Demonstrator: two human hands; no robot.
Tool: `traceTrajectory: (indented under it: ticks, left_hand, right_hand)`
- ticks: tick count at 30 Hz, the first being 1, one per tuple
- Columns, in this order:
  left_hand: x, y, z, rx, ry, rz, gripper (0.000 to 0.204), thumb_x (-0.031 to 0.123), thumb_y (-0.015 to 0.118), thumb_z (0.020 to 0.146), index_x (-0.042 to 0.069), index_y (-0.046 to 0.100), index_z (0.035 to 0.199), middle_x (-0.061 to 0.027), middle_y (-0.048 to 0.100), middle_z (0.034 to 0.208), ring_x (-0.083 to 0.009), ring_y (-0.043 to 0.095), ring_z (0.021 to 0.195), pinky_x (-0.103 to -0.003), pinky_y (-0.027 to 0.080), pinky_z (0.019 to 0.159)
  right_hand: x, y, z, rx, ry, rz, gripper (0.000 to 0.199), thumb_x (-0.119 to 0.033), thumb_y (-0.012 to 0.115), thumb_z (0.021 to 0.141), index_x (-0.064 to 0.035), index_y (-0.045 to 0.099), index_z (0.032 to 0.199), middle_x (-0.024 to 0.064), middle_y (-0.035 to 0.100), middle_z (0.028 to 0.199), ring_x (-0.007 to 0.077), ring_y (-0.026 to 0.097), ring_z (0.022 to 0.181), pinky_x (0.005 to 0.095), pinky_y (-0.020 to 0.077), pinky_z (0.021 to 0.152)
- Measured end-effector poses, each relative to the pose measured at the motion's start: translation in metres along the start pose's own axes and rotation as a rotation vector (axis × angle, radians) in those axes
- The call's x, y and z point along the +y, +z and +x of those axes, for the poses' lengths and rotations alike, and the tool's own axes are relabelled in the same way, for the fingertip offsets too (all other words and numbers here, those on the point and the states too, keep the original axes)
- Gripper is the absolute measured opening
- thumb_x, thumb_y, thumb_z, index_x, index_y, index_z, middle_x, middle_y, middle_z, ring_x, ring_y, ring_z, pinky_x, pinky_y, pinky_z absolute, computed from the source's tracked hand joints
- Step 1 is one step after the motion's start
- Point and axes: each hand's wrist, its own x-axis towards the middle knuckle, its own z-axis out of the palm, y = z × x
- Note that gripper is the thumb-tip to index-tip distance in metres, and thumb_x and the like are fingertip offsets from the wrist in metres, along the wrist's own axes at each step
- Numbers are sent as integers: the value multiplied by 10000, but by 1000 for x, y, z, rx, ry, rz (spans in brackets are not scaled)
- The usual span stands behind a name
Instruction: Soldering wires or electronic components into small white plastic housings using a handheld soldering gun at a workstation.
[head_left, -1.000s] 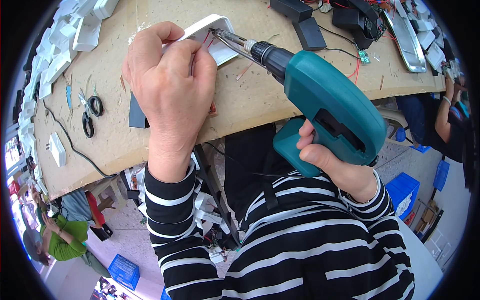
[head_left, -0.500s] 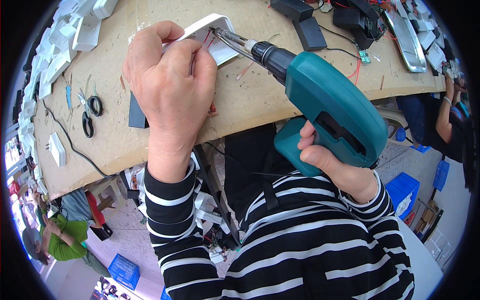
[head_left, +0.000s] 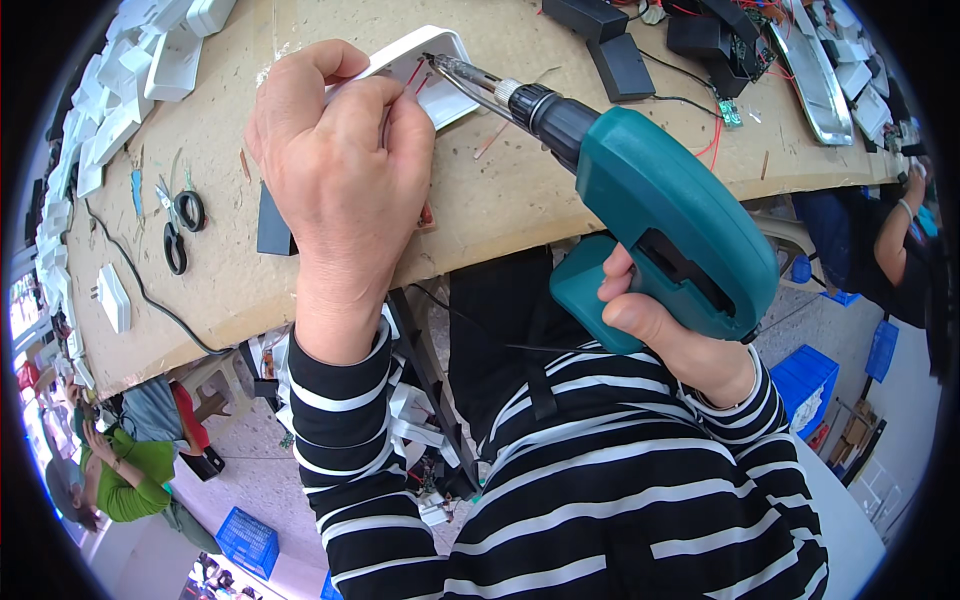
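Observation:
My right hand (head_left: 660, 335) is wrapped round the handle of a teal soldering gun (head_left: 665, 195), its metal tip (head_left: 455, 70) reaching into a white plastic casing (head_left: 450, 100). Thin red wires (head_left: 418, 72) run from my left hand (head_left: 345, 150) to a dark spot inside the casing, close beside the tip. My left fingers are closed in a pinch on the wires and lie over the casing's near edge. That hand hides part of the casing. Under my left wrist a dark box (head_left: 273, 225) and a small reddish piece (head_left: 427, 217) partly show.
Scissors (head_left: 180, 230), a white plug-shaped casing (head_left: 113, 300) and a black cable (head_left: 150, 290) lie left. White casings (head_left: 120, 90) are heaped at far left. Black boxes (head_left: 620, 68), a circuit board (head_left: 728, 113) and a metal tray (head_left: 815, 80) sit far right. Other people work on both sides.
The soldering gun has shifted slightly right, its tip easing a little away from the dark spot. My left hand and the casing have hardly moved.

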Motion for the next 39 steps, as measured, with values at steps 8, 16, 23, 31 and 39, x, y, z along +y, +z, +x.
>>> traceTrajectory:
  ticks: [8,16,23,31,39]
  left_hand:
    - [0,1,0,5,-2,-2,28,57,660,634,61,651,660,-42,575,893,-210,538,803,-345,378,740]
    - [0,1,1,8,9,-9,28,55,655,637,57,652,665,-42,575,893,-213,540,804,-346,378,739]
    - [1,1,1,9,0,2,31,47,646,641,43,654,670,-46,575,885,-215,541,799,-348,384,730]
    - [1,1,2,19,10,-1,25,39,644,632,31,646,656,-60,571,873,-224,541,794,-346,395,712]
    - [0,1,1,16,17,-10,32,47,658,624,34,641,649,-59,568,871,-222,539,796,-349,395,701]
  right_hand:
    - [-2,0,-1,-7,34,-4,420,-105,822,702,22,615,1044,49,613,871,106,592,727,225,486,636]
    - [3,0,3,-26,3,-11,422,-86,814,712,19,603,1062,43,603,863,100,586,727,221,480,634]
    - [0,0,3,-15,46,-8,398,-79,807,721,10,600,1049,45,609,858,91,580,730,214,477,643]
    - [0,0,0,-7,77,10,404,-94,811,717,22,610,1047,48,610,856,102,589,729,226,490,646]
    - [5,0,0,-17,-23,-7,421,-101,815,712,25,609,1056,54,616,866,111,599,738,228,493,649]
